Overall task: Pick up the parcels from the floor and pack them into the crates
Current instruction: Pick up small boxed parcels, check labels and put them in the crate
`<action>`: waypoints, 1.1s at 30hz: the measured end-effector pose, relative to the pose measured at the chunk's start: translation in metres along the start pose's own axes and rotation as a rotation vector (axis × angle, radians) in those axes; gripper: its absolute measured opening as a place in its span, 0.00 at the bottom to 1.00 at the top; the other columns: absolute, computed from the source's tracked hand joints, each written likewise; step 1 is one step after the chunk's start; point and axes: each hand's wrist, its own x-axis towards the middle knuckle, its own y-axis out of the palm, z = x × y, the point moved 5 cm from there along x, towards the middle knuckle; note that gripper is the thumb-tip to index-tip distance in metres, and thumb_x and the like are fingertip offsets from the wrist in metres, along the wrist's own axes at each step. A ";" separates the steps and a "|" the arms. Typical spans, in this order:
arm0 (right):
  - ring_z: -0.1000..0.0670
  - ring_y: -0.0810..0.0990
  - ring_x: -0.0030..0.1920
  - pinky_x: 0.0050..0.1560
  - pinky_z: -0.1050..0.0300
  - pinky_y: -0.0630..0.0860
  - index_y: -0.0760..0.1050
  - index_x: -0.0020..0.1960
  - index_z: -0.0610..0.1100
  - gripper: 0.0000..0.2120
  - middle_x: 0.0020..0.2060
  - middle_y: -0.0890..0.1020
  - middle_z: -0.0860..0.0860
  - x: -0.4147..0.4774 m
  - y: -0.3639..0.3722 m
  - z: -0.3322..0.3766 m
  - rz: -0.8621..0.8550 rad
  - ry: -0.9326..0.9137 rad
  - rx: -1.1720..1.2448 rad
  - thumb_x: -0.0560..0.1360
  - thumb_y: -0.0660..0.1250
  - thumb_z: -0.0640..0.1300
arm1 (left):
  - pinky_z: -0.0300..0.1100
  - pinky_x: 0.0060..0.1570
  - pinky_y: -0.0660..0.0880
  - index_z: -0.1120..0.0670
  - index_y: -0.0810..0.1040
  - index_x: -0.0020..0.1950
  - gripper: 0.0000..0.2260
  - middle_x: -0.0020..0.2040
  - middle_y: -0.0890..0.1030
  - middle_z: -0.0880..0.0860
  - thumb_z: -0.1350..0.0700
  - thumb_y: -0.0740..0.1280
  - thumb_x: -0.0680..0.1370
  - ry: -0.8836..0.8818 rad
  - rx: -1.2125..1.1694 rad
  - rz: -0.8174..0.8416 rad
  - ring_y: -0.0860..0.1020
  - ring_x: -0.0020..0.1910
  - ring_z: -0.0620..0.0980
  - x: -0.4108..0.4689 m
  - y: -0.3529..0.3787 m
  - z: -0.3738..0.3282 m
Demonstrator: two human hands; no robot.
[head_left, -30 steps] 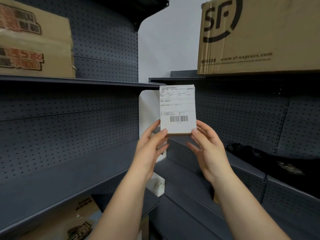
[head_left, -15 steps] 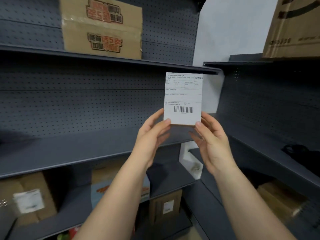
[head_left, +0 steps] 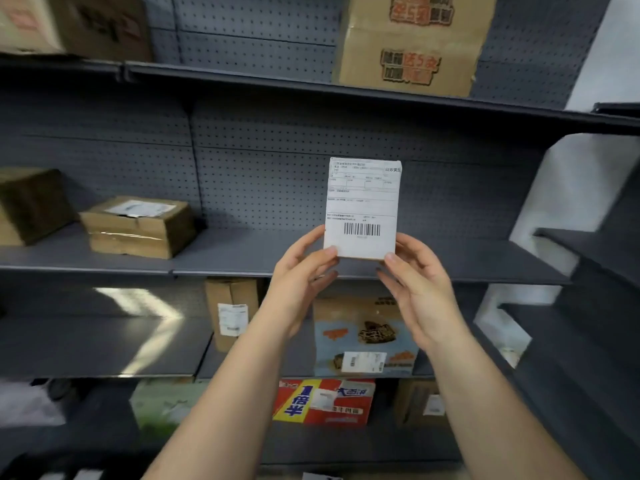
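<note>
Dark grey shelving unit (head_left: 263, 188) with perforated back panel, several tiers. Top shelf (head_left: 242, 79): one tan carton with red print (head_left: 408, 43), upright; at far left a blurred brown carton (head_left: 100, 26). Middle shelf (head_left: 225, 252): one taped box with a white label on its lid (head_left: 138, 226), and beside it at the left edge a darker box (head_left: 31, 202). Lower shelf (head_left: 104, 344): one narrow box standing on end (head_left: 232, 310), labelled; one blue printed box (head_left: 360, 337), partly hidden by the forearms. Bottom tier: one red and yellow carton (head_left: 322, 401) and one small brown box (head_left: 419, 403), both blurred. A second shelving run (head_left: 588, 306) meets the first at the right. Parcel (head_left: 363, 209): small, flat, faced with a white barcoded shipping label, held upright in the air in front of the middle shelf. Left hand (head_left: 301, 282) pinches its lower left corner and right hand (head_left: 419, 289) pinches its lower right corner, thumbs on the label face; most of the parcel stands above both hands.
</note>
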 end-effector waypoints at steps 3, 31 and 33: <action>0.48 0.80 0.63 0.64 0.49 0.76 0.77 0.60 0.45 0.18 0.61 0.82 0.46 -0.006 0.061 -0.041 0.033 0.061 0.041 0.70 0.71 0.39 | 0.52 0.66 0.75 0.48 0.77 0.67 0.21 0.57 0.86 0.53 0.57 0.71 0.75 -0.015 0.017 -0.072 0.82 0.60 0.54 -0.017 -0.069 -0.015; 0.51 0.81 0.61 0.65 0.44 0.77 0.75 0.59 0.58 0.22 0.61 0.82 0.51 -0.078 0.385 -0.378 0.396 0.584 -0.195 0.75 0.70 0.33 | 0.44 0.55 0.80 0.48 0.80 0.63 0.14 0.57 0.86 0.51 0.61 0.68 0.80 -0.228 0.116 -0.640 0.83 0.58 0.51 -0.138 -0.517 0.002; 0.50 0.81 0.61 0.65 0.43 0.77 0.75 0.59 0.57 0.22 0.60 0.82 0.51 -0.068 0.394 -0.393 0.405 0.622 -0.180 0.75 0.70 0.32 | 0.40 0.49 0.80 0.49 0.80 0.63 0.14 0.55 0.86 0.51 0.63 0.66 0.81 -0.236 0.116 -0.676 0.84 0.55 0.51 -0.130 -0.528 0.002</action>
